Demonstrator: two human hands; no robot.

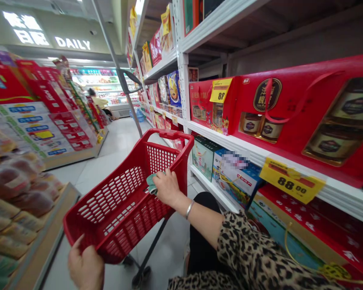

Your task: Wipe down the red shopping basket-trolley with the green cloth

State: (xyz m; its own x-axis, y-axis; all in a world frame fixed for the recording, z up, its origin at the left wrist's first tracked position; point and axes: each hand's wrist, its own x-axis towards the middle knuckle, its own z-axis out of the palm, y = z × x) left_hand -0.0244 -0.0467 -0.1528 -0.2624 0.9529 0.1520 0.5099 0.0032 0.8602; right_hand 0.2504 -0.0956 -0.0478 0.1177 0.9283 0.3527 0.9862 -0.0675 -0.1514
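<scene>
A red plastic shopping basket [121, 197] on a wheeled stand sits tilted in the aisle in front of me. My left hand [85, 266] grips its near rim at the lower left corner. My right hand [167, 187] presses a small green cloth [151, 184] against the basket's right side wall, fingers closed on the cloth. A silver bracelet [189, 209] is on my right wrist, and a leopard-print sleeve [254, 253] covers that arm.
White shelves [230, 139] on the right hold red gift boxes [305, 112] and yellow price tags [291, 181]. Stacked boxes [48, 121] and packaged goods [15, 189] line the left. The grey floor aisle [115, 145] runs ahead; a person [98, 102] stands far down it.
</scene>
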